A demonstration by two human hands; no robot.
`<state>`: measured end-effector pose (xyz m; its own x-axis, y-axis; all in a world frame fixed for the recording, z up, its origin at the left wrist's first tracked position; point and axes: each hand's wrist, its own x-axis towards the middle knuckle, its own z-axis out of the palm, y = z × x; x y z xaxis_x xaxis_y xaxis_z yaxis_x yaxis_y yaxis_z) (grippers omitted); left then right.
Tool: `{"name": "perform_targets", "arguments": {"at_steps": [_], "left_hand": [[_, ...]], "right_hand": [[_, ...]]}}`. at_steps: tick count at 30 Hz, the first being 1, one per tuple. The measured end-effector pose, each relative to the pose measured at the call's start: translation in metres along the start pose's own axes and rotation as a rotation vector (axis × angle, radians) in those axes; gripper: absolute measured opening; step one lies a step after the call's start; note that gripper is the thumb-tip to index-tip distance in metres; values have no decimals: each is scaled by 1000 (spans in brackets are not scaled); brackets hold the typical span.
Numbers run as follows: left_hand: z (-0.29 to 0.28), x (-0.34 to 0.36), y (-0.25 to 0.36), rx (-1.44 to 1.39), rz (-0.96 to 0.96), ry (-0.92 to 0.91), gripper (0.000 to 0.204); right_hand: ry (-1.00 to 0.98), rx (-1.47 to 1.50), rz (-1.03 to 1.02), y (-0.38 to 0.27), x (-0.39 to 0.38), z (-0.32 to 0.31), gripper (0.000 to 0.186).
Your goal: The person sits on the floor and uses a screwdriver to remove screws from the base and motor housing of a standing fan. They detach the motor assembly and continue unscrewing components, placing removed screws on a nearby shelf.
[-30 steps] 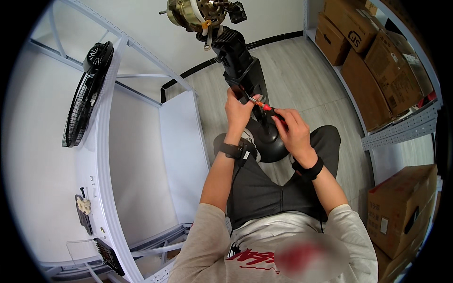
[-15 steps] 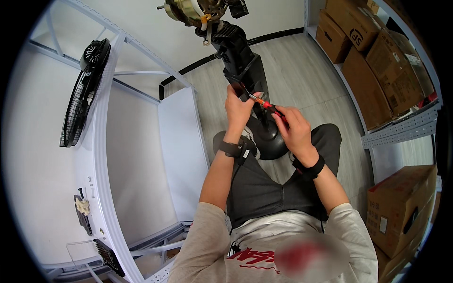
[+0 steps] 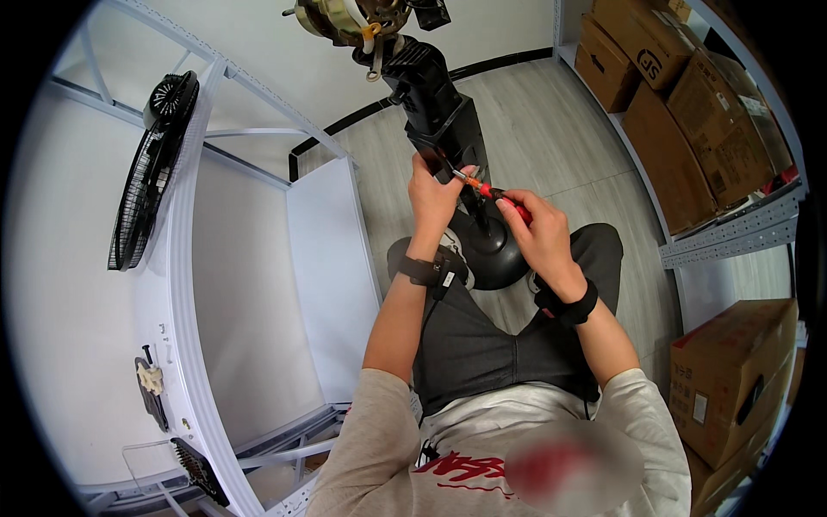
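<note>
The fan stand (image 3: 441, 108) is on the floor off the right edge of the table (image 3: 183, 323), its round base (image 3: 497, 260) between the person's shoes, apparently so that the narrow column comes within easy reach of both hands. A bare motor (image 3: 343, 22) sits at its top, partly cut off by the picture's edge.

The left hand (image 3: 433, 198) grasps the lower part of the black housing, fingers curled round its side and partly hidden; the grip looks meant to steady the stand against the tool. Its thumb lies just beside the metal shank, perhaps guiding it. The right hand (image 3: 543, 231) is closed around the red handle of a screwdriver (image 3: 489, 191), aimed at the housing from the right, a slant that probably suits the seated reach. Whether the tip sits in a screw cannot be told.

Along the table, the black fan guard (image 3: 151, 185) is toward the far end, seemingly set aside where its bulk leaves the hands room. Small screws (image 3: 164, 333) lie near the right edge, a cream piece (image 3: 150, 377) further down, and a dark ridged part (image 3: 200, 470) by the near end, spread apart, presumably so that none gets lost.
</note>
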<state>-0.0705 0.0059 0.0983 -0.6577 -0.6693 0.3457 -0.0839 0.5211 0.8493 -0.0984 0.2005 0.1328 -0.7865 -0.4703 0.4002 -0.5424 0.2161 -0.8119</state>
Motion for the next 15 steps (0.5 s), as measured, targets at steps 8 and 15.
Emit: {"name": "perform_targets", "arguments": {"at_steps": [8,15], "left_hand": [[-1,0,-3,-34,2,-10,55],[0,-1,-3,-17,-3,0,54]], "right_hand": [[69,11,-112,-1,2,2,21],[49,8,-93,0,3,1,20]]}}
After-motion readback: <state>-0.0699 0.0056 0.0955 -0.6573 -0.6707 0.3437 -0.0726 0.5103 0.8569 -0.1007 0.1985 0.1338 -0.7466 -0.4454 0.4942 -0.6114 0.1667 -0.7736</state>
